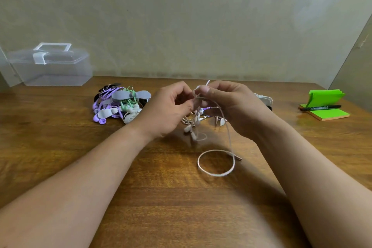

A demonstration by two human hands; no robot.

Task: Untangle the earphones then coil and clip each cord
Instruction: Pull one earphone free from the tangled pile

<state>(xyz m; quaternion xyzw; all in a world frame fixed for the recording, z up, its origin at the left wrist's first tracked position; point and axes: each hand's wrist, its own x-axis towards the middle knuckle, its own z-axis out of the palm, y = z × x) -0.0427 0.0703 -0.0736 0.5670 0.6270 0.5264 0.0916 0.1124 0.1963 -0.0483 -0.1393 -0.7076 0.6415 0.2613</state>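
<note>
My left hand (167,109) and my right hand (227,104) meet above the middle of the wooden table (141,197), both pinching a white earphone cord (216,164). The cord hangs down from my fingers, and its lower part lies in a loop on the table with the plug at the loop's right side. White earbuds (190,127) dangle under my hands. A pile of purple, green and white earphones with grey clips (120,104) lies to the left of my left hand. Some white clips (265,98) show behind my right hand.
A clear plastic box with a handle (52,66) stands at the back left against the wall. Green sticky notes (324,106) with a black marker (320,107) on them lie at the right edge.
</note>
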